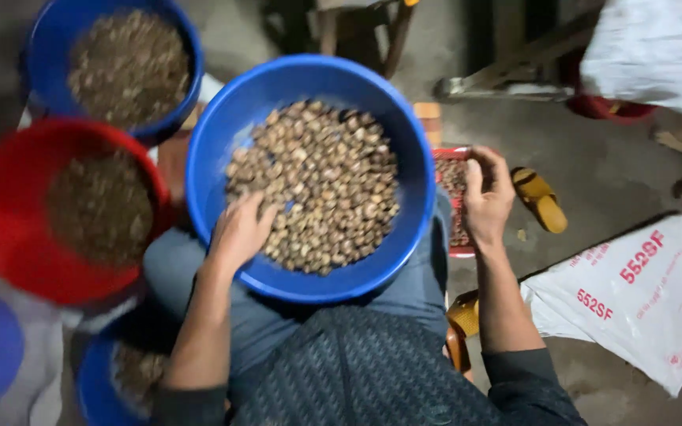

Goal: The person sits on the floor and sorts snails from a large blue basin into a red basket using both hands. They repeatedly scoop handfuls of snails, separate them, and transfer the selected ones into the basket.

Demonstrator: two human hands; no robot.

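blue basin [222, 158] of brown nuts [317, 181]

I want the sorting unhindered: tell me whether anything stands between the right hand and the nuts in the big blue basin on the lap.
Only the blue basin's own rim. The right hand is outside the basin, above a red tray beside it, so it must cross the rim to reach the nuts. The left hand is already in the pile.

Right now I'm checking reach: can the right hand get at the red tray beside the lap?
Probably yes. The right hand hovers right over the red tray, with nothing between them; only the blue basin's rim overlaps the tray's left edge.
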